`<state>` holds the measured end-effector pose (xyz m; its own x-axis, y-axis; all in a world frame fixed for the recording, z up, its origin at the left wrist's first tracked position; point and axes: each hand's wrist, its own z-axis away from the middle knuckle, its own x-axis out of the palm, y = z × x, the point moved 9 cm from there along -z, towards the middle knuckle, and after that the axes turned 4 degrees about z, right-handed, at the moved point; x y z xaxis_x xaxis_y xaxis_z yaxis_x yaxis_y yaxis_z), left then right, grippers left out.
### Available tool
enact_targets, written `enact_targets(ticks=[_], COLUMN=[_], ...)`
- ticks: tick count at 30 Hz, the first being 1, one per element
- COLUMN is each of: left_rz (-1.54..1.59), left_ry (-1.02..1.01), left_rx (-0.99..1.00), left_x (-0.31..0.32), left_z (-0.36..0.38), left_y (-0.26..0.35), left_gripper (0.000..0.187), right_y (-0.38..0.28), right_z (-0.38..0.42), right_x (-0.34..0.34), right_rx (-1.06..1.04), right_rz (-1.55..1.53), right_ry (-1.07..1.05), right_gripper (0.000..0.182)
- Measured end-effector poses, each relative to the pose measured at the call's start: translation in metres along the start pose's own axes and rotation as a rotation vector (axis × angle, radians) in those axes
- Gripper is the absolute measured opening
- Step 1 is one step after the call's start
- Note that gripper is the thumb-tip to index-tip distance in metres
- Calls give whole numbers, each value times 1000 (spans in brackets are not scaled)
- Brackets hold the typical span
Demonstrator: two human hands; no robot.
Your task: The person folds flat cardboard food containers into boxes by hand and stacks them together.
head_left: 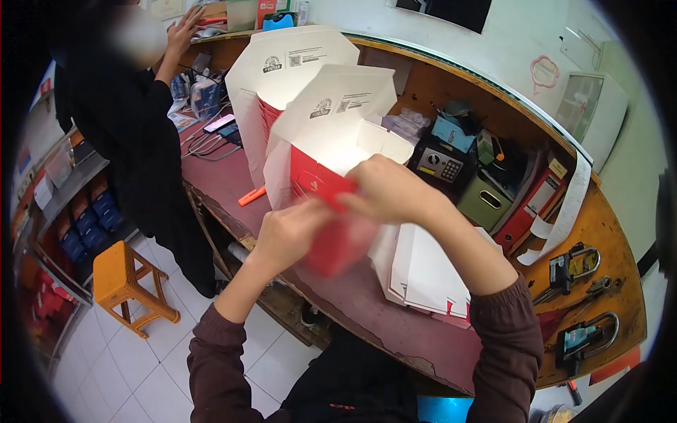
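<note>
A red and white paper carton (307,173) with tall open white flaps stands in front of me, its inside facing up. My left hand (290,229) is closed on the carton's red lower part, where motion blurs the fingertips. Closed at the upper front edge, my right hand (395,187) pinches the red panel near the rim. Behind it stands a nested stack of similar cartons (255,116). Flat folded white cartons (427,271) lie on the table under my right forearm.
An orange marker (252,195) and phones with cables (222,125) lie left on the maroon table (423,345). A safe (438,163), a green box file (484,199) and padlocks (589,338) are to the right. Another person in black stands left near an orange stool (116,271).
</note>
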<state>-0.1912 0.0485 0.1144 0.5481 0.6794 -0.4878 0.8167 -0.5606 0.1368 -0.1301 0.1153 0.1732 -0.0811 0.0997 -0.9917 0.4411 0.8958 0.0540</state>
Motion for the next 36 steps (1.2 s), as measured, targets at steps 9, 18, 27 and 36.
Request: enact_targets(ticks=[9,18,27,36], left_rz=[114,-372,-352,-257], left_ry=[-65,-59,-60,181], left_rx=[6,-257,-225,-43], left_x=[4,10,13,12], left_z=[-15,3,4,-12], left_y=[2,-41,-34,-7], left_gripper=[19,20,27,72], right_y=[1,-27,18,163], right_z=[-19,-38,-74,-87], right_x=[30,7,73,21], right_rx=[-42,11,-171,331], right_rz=[150,276,150,206], right_ry=[-276,76,-517,-45], right_gripper=[26,14,28,51])
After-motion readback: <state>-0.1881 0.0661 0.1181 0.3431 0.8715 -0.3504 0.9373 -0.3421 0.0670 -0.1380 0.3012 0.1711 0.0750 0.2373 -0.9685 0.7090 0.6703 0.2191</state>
